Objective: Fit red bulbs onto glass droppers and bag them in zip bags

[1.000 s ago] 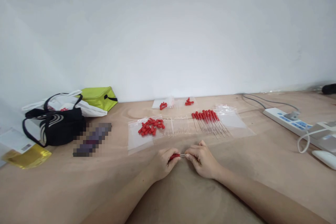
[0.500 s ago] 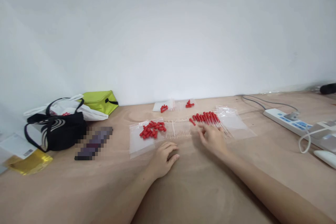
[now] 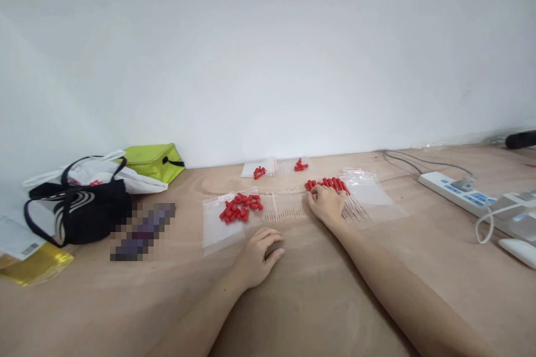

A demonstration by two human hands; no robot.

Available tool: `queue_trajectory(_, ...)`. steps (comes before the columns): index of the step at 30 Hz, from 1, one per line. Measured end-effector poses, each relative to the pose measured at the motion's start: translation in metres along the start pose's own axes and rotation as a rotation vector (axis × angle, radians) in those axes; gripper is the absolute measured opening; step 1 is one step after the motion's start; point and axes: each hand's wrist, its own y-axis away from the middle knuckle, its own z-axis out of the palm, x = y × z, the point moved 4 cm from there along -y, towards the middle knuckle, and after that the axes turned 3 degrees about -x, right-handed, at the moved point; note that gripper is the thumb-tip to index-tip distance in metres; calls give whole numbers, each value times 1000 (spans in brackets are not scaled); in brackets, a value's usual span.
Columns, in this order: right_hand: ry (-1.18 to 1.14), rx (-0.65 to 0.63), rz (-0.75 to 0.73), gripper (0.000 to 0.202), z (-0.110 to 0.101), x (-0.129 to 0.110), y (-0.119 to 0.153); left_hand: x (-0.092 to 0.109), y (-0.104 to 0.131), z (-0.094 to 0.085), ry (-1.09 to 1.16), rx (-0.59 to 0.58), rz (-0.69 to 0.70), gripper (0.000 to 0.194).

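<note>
My left hand rests on the table with its fingers loosely curved and apart, holding nothing. My right hand is at the left end of a row of red-bulbed droppers; its fingers are closed around what looks like one dropper, whose stem they mostly hide. To the left of that hand lies a row of thin pale tubes without bulbs. A pile of loose red rubber bulbs sits on a clear plastic bag, beyond my left hand.
Farther back lie two small heaps of red bulbs on bags. Right of the droppers is another clear bag. A white power strip with cables lies at right. At left are a black bag and a green bag.
My right hand has moved slightly left and away from me, bringing the red-bulbed dropper against the left end of the row. My left hand stays in place. The view has shifted slightly.
</note>
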Motion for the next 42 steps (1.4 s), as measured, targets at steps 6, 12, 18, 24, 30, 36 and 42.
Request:
queue_trajectory(6, 74, -183, 12, 31, 4, -21, 2, -4, 1, 2, -61, 66, 33, 15)
queue_trajectory(12, 105, -273, 44, 30, 10, -28, -2, -31, -18, -33, -484, 355, -165, 16)
queue_trajectory(18, 106, -305, 46, 29, 12, -32, -4, -48, -48, -40, -620, 216, -89, 16)
queue_trajectory(24, 95, -285, 26, 29, 12, -34, -3, -55, -55, -33, -576, 264, -7, 11)
queue_trajectory(30, 26, -91, -48, 30, 0, -29, 13, -39, -34, -35, -334, 584, 2, 16)
queue_trajectory(36, -347, 96, -459, 23, -10, -2, 61, -17, 4, -14, 178, 447, -14, 11)
queue_trajectory(42, -438, -38, -671, 25, -30, 12, 99, -17, 11, 3, 344, 295, -121, 12)
